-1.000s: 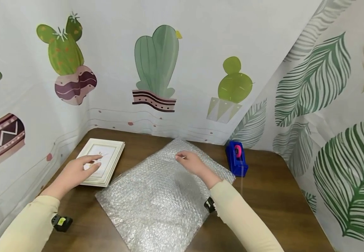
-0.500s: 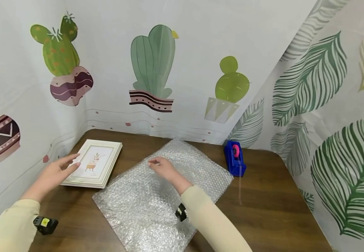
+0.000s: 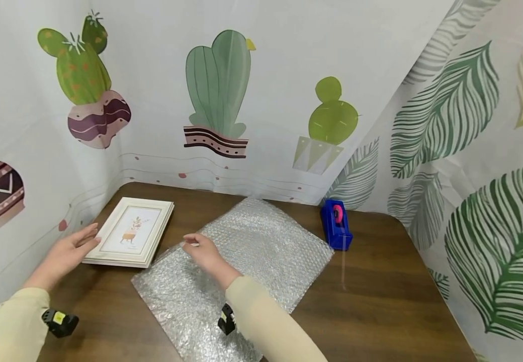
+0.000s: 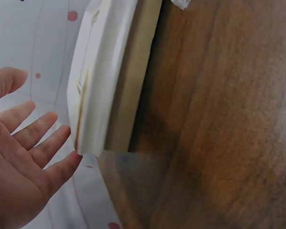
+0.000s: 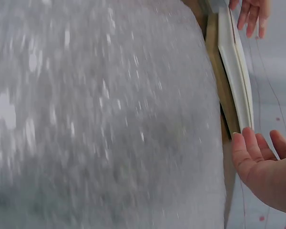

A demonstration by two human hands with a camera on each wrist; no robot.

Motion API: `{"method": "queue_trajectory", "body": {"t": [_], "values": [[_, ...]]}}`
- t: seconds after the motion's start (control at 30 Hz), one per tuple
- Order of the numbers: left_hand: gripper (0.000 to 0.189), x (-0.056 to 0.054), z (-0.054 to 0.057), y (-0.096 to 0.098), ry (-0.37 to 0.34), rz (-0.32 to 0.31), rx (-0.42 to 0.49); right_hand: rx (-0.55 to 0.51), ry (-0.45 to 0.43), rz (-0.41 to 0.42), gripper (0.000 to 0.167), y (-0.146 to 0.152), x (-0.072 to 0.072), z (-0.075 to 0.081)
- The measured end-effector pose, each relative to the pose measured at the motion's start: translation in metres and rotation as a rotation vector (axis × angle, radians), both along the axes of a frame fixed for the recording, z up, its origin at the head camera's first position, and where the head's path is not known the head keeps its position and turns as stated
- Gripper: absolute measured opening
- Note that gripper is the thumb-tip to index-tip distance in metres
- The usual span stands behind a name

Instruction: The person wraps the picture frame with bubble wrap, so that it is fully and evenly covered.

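Observation:
A white picture frame [image 3: 127, 232] with a small plant print lies face up at the table's left. My left hand [image 3: 66, 254] is beside its left edge, fingers extended; in the left wrist view the hand [image 4: 31, 157] has its fingers spread close to the frame's edge [image 4: 102, 90]. My right hand [image 3: 207, 256] hovers over the left part of a bubble wrap sheet [image 3: 261, 251], its fingers loosely bent around nothing. The right wrist view shows that hand [image 5: 264, 164] near the frame [image 5: 236, 71], with the bubble wrap [image 5: 109, 105] below.
A blue tape dispenser [image 3: 336, 226] with a pink core stands at the back right, a strip of clear tape trailing from it. The brown wooden table [image 3: 379, 291] meets a cactus-print cloth backdrop [image 3: 270, 100] along its back and left edges.
My right hand has moved left across the bubble wrap toward the picture frame. My left hand has shifted left from above the frame to its left side. The frame lies in place.

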State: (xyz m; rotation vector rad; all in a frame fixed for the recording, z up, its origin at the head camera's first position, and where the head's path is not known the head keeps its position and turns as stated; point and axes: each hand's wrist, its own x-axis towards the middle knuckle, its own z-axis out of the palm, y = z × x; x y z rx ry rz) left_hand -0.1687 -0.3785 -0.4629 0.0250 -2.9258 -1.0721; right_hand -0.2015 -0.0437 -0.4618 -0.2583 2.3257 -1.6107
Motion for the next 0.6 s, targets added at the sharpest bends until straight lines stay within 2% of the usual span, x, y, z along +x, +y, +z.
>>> {"method": "queue_trajectory", "body": {"t": [0.17,0.23,0.4,0.5,0.6], "values": [[0.070,-0.001,-0.004,-0.006,-0.091,0.042,0.036,-0.105,-0.074,-0.006,0.042,-0.021,0.008,-0.006],[0.072,-0.002,-0.005,-0.008,-0.142,0.050,0.082,-0.154,-0.111,-0.003,0.045,-0.029,0.011,-0.008],[0.076,-0.001,-0.012,-0.015,-0.251,0.049,0.193,-0.172,-0.171,0.010,0.046,-0.049,0.021,-0.011],[0.077,-0.001,-0.016,-0.016,-0.280,0.037,0.204,-0.170,-0.186,0.004,0.046,-0.060,0.025,-0.013],[0.075,-0.002,-0.019,-0.017,-0.272,0.032,0.212,-0.156,-0.184,0.005,0.047,-0.067,0.027,-0.016]]}}
